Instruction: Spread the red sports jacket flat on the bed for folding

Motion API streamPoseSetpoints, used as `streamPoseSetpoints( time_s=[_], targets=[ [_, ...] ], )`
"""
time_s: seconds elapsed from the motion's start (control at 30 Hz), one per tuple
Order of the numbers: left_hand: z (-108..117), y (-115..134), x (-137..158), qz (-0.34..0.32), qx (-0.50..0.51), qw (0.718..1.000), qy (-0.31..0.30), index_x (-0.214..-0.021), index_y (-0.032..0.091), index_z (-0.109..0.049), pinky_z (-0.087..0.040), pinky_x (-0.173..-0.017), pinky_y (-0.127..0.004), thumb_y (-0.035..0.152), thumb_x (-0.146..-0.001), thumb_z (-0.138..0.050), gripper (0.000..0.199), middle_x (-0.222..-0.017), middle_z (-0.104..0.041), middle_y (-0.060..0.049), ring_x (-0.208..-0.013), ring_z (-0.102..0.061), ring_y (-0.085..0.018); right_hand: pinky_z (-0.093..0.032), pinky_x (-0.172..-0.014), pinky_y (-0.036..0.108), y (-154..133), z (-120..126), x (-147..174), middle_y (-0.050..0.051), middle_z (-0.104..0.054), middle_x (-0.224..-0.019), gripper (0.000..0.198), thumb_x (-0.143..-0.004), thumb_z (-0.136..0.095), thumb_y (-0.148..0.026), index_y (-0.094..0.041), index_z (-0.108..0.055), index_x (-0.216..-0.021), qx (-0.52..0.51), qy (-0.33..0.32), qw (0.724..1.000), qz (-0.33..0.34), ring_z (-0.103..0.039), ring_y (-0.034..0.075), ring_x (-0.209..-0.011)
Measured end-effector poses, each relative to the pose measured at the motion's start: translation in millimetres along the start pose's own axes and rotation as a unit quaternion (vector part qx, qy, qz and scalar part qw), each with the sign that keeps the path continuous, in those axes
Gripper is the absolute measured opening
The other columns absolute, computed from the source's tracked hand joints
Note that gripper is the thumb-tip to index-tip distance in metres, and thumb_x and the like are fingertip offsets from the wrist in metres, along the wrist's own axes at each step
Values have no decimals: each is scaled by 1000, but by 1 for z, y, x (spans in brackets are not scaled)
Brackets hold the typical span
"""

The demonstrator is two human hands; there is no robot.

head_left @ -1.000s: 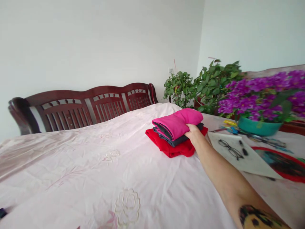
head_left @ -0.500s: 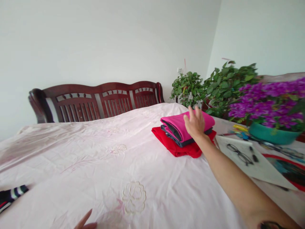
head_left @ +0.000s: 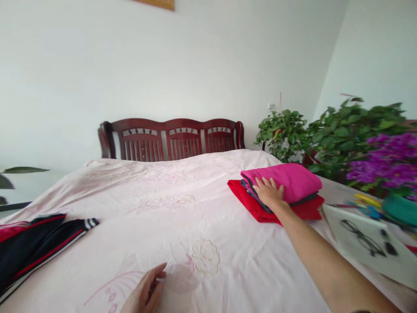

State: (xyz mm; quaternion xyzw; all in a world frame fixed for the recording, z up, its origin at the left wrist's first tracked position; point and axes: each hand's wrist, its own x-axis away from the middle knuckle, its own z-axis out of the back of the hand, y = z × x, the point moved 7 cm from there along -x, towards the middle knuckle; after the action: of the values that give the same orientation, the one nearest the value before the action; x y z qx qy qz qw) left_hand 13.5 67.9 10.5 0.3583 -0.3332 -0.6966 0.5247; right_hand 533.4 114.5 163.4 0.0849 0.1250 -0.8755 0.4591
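Currently R hand lies flat on the near end of the stack, palm down, fingers spread and loosely extended, not curled round anything. Contact is on the pink folded garment, fingertips pointing toward the far wall. No pinch or grasp that I can see from my end; it just rests on the cloth.

Stack, top to bottom: pink garment, a thin dark grey folded piece showing only as an edge under it, then the red folded garment at the base, which sticks out wider on the near and right sides. Stack sits on the right part of the pale pink bedspread, close to the bed's right edge.

L hand is low in frame, centre-left, resting on the bedspread w/ fingers lightly bent, holding nothing. It lies just beside an embroidered flower motif.

Other items: black garment w/ red and white stripes heaped at the left edge of the bed, well apart from both hands. Dark red wooden headboard against the white wall. Right of the bed: green potted plants, purple flowers, and a white sheet w/ a pair of glasses on it; this area is blurred, so detail is poor.
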Motion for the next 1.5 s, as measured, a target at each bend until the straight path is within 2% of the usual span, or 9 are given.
streamPoseSetpoints(
  time_s=[0.07,0.17,0.3,0.4,0.5,0.63,0.73,0.87,1.5],
  targets=[
    [0,19,4,-20,-36,999,-30,-118,21,-65,-52,-89,-30,34,-88,-43,39,-108,-72,-5,-98,-67,-21,-12,-114,67,-17,-3,19,13,-30,-160,58,-99,-27,-40,-20,-36,-152,37,54,998,6,-18,34,-149],
    [-5,46,14,-66,-111,989,-78,-121,18,-65,-48,-95,-29,20,-84,-42,43,-118,-68,-8,-106,-64,-20,-13,-117,60,-56,-29,64,13,-34,-158,53,-97,-29,-36,-20,-49,-144,74,111,988,81,-21,30,-148],
    [-7,56,29,-109,-212,965,-113,-131,24,-61,-35,-112,-36,18,-82,-49,51,-141,-55,-7,-129,-48,-24,-30,-113,51,-101,-97,133,8,-44,-153,54,-94,-27,-35,-29,-52,-142,59,14,988,140,-36,25,-143],
    [9,46,40,-124,-255,949,-140,-144,32,-47,-20,-121,-46,34,-89,-51,55,-157,-39,-4,-145,-31,-29,-35,-110,51,-127,-123,175,11,-47,-151,57,-92,-29,-41,-28,-53,-142,75,0,981,181,-41,27,-140],
    [55,19,46,-63,-313,940,-120,-152,30,-37,-11,-123,-52,44,-93,-46,61,-163,-27,-7,-150,-20,-31,-36,-108,51,-141,-125,203,13,-46,-151,58,-91,-31,-40,-24,-53,-143,91,43,971,215,-43,29,-138],
    [132,-22,59,87,-403,911,-19,-153,27,-35,-14,-121,-54,47,-96,-37,60,-163,-27,-9,-150,-20,-32,-35,-108,52,-147,-123,227,13,-49,-149,56,-92,-31,-33,-21,-54,-142,104,93,962,233,-45,30,-136],
    [161,-36,72,139,-434,890,29,-153,27,-35,-17,-120,-53,50,-96,-35,61,-162,-29,-11,-149,-22,-33,-36,-106,52,-149,-125,241,12,-49,-148,54,-92,-33,-32,-22,-55,-141,124,98,958,239,-45,32,-135],
    [165,-36,76,141,-448,882,40,-153,27,-35,-19,-119,-53,50,-97,-34,61,-161,-30,-12,-149,-23,-34,-37,-104,55,-157,-124,252,13,-49,-148,54,-93,-34,-37,-23,-53,-142,132,91,951,266,-44,35,-135],
    [167,-43,69,135,-421,895,64,-149,28,-41,-20,-118,-53,47,-97,-35,56,-159,-35,-10,-147,-26,-32,-39,-104,50,-165,-96,255,12,-50,-148,53,-95,-36,-40,-22,-52,-141,89,5,967,239,-46,30,-135]
  ],
)
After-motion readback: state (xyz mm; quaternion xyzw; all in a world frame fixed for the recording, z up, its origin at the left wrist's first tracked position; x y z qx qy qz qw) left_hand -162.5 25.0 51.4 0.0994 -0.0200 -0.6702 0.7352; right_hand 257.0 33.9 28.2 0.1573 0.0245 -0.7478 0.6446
